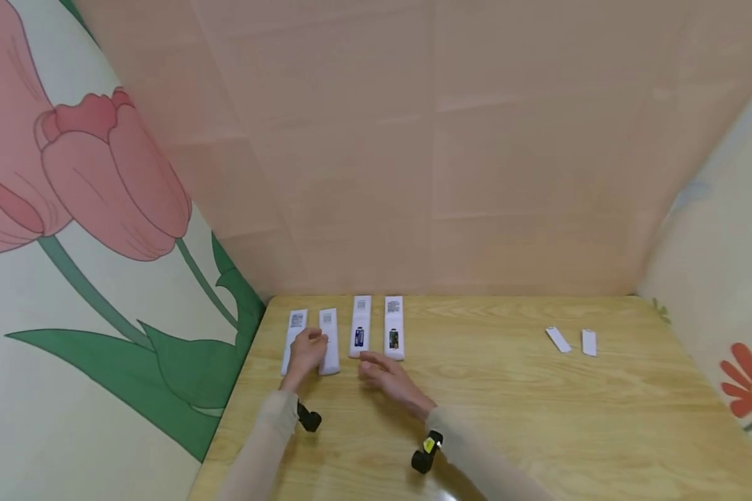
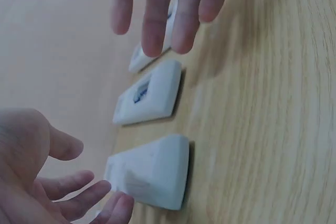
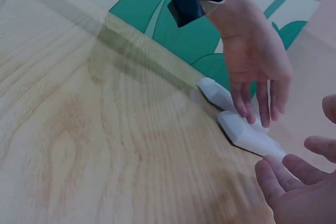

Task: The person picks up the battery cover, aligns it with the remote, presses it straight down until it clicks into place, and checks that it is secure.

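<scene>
My left hand hovers over the two left remote controls, fingers loosely bent and nothing in its grasp. Beneath it lie the leftmost white remote and a second white remote, both back side up with closed backs. My right hand, relaxed and holding nothing, is just in front of a third remote. That one has its battery bay uncovered, with a blue battery showing. A fourth remote beside it shows a dark battery. In the left wrist view, the second remote is close to my left fingertips.
Two small white battery covers lie apart on the right of the wooden table. A pinkish sheet hangs behind the table's back edge. Painted flower walls stand at both sides.
</scene>
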Action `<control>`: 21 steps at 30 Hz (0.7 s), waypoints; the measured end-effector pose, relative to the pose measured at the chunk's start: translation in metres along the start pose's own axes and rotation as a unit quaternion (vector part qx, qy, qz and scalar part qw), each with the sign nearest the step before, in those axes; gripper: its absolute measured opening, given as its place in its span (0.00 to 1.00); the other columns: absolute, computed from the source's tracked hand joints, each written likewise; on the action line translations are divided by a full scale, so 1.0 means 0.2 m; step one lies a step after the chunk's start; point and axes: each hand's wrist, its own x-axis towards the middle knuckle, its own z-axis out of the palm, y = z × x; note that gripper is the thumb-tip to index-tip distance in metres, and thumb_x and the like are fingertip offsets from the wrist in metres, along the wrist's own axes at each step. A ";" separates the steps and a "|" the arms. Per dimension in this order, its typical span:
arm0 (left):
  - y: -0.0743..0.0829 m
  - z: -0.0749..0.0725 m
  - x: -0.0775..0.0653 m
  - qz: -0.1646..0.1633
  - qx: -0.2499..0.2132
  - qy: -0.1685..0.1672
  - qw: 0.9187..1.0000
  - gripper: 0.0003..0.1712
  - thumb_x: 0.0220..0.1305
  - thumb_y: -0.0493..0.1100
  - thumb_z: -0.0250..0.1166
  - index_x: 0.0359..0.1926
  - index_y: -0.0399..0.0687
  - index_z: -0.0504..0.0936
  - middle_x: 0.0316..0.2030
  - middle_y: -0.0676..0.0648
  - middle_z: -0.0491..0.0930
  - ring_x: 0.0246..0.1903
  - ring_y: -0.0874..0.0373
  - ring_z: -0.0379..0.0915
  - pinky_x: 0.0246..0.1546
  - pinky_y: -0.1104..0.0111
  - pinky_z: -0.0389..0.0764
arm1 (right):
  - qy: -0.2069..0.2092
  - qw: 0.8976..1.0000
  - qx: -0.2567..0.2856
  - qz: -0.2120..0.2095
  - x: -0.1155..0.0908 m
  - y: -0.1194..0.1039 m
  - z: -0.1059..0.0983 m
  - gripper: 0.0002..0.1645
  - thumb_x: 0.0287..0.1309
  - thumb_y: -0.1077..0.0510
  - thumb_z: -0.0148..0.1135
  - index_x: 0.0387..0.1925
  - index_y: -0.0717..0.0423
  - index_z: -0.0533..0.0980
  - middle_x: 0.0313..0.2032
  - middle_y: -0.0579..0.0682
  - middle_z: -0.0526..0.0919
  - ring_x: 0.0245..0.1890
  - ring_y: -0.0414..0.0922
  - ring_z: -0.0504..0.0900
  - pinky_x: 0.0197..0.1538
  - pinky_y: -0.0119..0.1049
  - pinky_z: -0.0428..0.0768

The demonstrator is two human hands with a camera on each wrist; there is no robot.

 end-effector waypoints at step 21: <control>0.11 0.08 -0.02 0.025 -0.112 0.002 0.993 0.19 0.74 0.40 0.64 0.59 0.30 0.82 0.57 0.29 0.85 0.43 0.41 0.88 0.38 0.69 0.88 | 0.081 0.996 -0.037 -0.025 0.03 0.22 -0.28 0.30 0.83 0.55 0.52 0.75 0.69 0.65 0.72 0.75 0.69 0.67 0.66 0.78 0.72 0.65 0.73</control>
